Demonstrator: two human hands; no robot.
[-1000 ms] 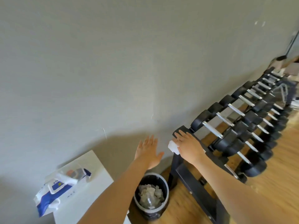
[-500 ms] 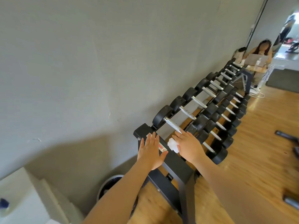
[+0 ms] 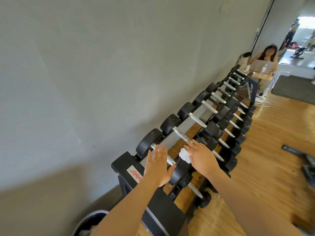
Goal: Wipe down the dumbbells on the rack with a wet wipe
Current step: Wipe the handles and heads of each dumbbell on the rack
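A long black rack (image 3: 125,165) along the grey wall carries several black dumbbells with chrome handles on two tiers. The nearest top dumbbell (image 3: 148,144) lies just under my hands. My left hand (image 3: 157,166) hovers flat over its handle, fingers straight and together, holding nothing. My right hand (image 3: 202,159) is over the front head of that dumbbell and holds a crumpled white wet wipe (image 3: 184,155) tucked under its thumb side. The thumb itself is hidden.
A round bin (image 3: 88,220) with used wipes stands on the floor at the rack's near end. A person sits with a laptop (image 3: 312,67) beyond the far end. Dark gear (image 3: 296,153) lies on the wooden floor to the right.
The view has swung right, away from the wipe packet and bin. Both hands have moved from the rack's end frame to over the nearest top dumbbell, the wipe still in my right hand.
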